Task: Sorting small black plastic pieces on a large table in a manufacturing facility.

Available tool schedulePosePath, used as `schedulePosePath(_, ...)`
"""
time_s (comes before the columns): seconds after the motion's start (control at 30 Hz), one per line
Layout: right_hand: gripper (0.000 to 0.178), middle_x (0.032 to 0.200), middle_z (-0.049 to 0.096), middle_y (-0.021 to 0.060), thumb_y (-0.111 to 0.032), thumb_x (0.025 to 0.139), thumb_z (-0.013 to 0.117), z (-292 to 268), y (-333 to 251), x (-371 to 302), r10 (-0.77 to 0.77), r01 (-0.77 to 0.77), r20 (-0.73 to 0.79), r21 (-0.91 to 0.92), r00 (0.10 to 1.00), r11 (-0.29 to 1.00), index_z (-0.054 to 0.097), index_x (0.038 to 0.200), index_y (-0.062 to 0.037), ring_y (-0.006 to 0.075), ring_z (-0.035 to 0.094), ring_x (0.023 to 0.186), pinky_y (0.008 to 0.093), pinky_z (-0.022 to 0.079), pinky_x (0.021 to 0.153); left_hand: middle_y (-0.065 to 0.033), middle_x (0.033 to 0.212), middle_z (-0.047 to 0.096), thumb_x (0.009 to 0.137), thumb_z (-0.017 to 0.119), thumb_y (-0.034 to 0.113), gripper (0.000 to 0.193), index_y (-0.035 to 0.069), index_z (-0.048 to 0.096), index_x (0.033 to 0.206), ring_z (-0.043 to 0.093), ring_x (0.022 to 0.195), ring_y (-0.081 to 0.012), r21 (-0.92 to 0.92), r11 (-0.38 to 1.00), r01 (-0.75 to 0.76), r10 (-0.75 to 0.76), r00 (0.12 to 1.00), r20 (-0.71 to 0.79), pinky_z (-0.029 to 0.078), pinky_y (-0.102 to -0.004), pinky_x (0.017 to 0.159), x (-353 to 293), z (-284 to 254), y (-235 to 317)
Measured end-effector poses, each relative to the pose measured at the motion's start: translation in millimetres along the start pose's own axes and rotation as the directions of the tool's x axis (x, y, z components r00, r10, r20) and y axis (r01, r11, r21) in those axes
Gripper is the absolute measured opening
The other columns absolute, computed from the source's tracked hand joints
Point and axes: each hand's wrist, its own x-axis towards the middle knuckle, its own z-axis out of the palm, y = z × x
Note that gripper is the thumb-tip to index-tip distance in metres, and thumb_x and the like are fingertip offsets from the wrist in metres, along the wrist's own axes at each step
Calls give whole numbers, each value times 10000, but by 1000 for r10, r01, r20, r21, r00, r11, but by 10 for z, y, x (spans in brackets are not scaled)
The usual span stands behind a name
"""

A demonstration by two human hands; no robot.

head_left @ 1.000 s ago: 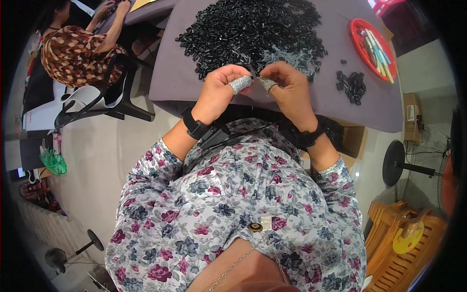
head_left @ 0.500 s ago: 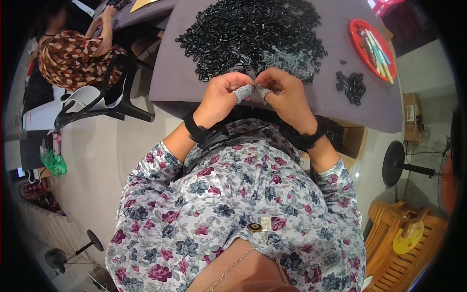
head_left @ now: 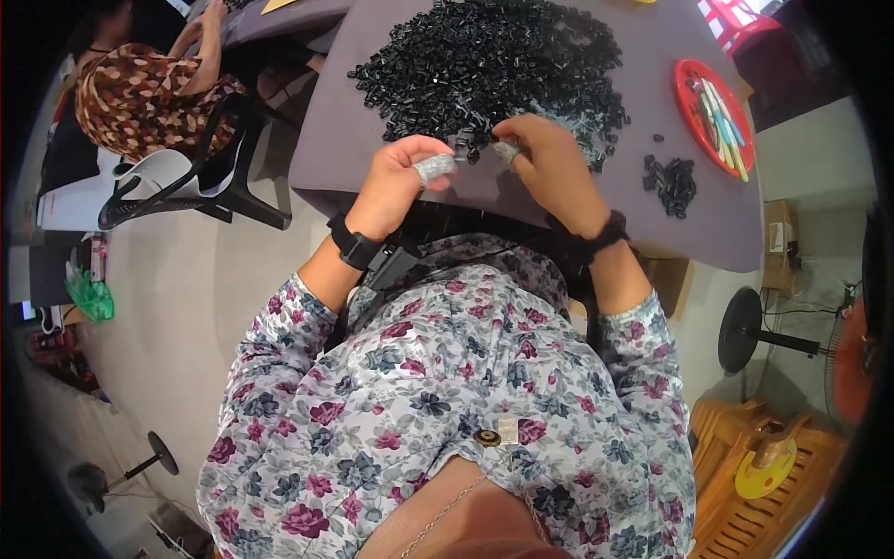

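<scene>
A large heap of small black plastic pieces (head_left: 484,65) covers the far middle of the table. Thin grey-blue bits (head_left: 582,130) lie along its near right side. At the heap's near edge are my left hand (head_left: 402,177) and my right hand (head_left: 551,168), a short gap between them. Grey wrapping covers both thumbs. My left thumb and fingers pinch together; whatever sits at their tips is too small to name. The right thumb and forefinger are also closed, and their tips blend with the dark pieces behind.
A small pile of black pieces (head_left: 670,185) lies on the right of the purple-grey tablecloth (head_left: 326,140). Beyond it, a red basket (head_left: 684,79) holds several pale sticks. To the left, another person (head_left: 154,102) sits on a black chair (head_left: 242,177). A fan (head_left: 742,329) stands at right.
My hands, whose fingertips met half a second ago, have drawn apart, the left going left and the right going slightly right. The whole view has shifted a little.
</scene>
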Motion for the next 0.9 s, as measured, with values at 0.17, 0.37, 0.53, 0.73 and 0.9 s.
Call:
schedulePosePath(0.17, 267, 1013, 669, 142, 22, 833, 595, 162, 29, 246, -15, 71, 171, -325, 985, 943, 707, 1069, -36, 385, 661, 959, 469, 530, 839, -70, 974, 741, 1002, 652, 59, 124, 19, 687, 1113, 706, 814, -120, -145, 989, 23, -30, 998, -46, 593, -268, 767, 41, -93, -51)
schedulePosePath(0.37, 240, 1017, 639, 129, 33, 821, 616, 86, 79, 211, 50, 31, 210, -365, 976, 930, 687, 1035, -47, 374, 651, 991, 469, 524, 817, -56, 978, 725, 1011, 647, 71, 121, 22, 681, 1117, 696, 853, -123, -139, 990, 20, -28, 998, -53, 586, -272, 783, 31, -46, -84)
schedulePosePath(0.53, 281, 1014, 625, 127, 43, 801, 639, 25, 92, 131, 38, 33, 194, -351, 980, 936, 683, 1060, -57, 366, 645, 1011, 455, 529, 812, -42, 988, 716, 1011, 649, 71, 126, 26, 675, 1126, 697, 894, -123, -126, 992, 12, -17, 999, -44, 589, -278, 804, 30, -49, -92)
schedulePosePath(0.73, 305, 1013, 632, 132, 30, 797, 651, 107, -63, 132, -9, 55, 178, -256, 984, 965, 689, 1087, -53, 365, 658, 981, 444, 535, 821, -48, 991, 725, 1012, 645, 70, 129, 27, 675, 1130, 701, 878, -118, -126, 992, 19, -25, 998, -52, 593, -275, 801, 47, -72, -97)
schedulePosePath(0.9, 273, 997, 647, 130, 29, 789, 650, 268, 4, 173, -37, 91, 222, -238, 974, 967, 681, 1050, -46, 378, 669, 928, 456, 539, 802, -73, 1005, 741, 1000, 666, 67, 120, 19, 683, 1109, 713, 877, -128, -139, 990, 27, -34, 998, -50, 593, -263, 796, 50, -68, -70)
